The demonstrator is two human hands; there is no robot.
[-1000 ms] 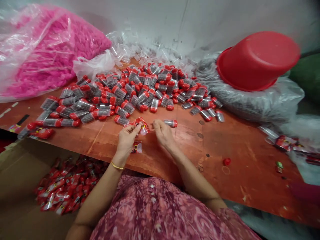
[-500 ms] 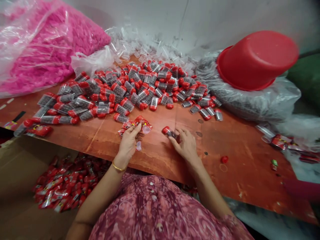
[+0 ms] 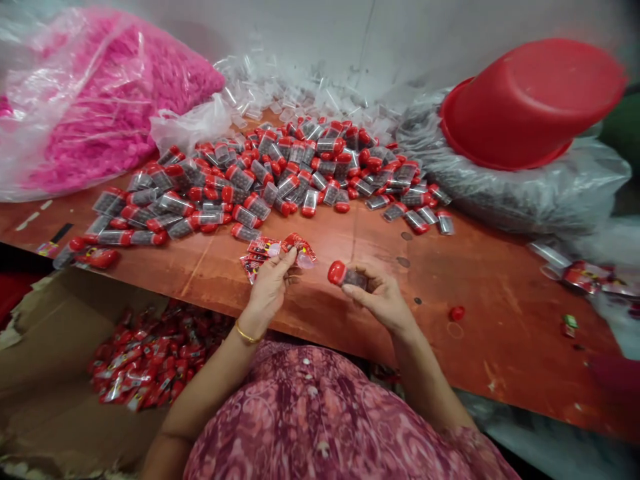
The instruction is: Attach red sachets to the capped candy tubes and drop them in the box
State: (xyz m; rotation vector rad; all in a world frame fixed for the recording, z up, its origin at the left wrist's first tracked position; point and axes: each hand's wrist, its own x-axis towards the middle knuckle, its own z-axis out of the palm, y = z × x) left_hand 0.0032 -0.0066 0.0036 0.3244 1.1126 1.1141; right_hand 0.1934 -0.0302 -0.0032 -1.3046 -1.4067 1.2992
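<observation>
My left hand [image 3: 267,290] has its thumb and fingers closed on a red printed plastic wrapper [image 3: 299,247] with a clear part at its edge. More red printed wrappers [image 3: 254,261] lie on the table beside those fingers. In my right hand [image 3: 384,299] is a clear container with a red cap [image 3: 337,272], filled with small dark pieces. Its cap points left, toward the wrapper, and the two are apart. Just beyond both hands spreads a large heap of similar red-capped containers [image 3: 295,170].
A cardboard box [image 3: 50,373] below the table's left edge holds red wrapped packs [image 3: 150,360]. A pink-filled bag [image 3: 115,100] stands back left. At right, a red tub [image 3: 530,103] sits upside down on a plastic bag of dark pieces [image 3: 540,193]. A small red cap [image 3: 457,313] lies nearby.
My right hand has raised the container off the table, its red cap now turned toward my left hand. A small clear piece beneath my left hand no longer shows. The view has shifted slightly.
</observation>
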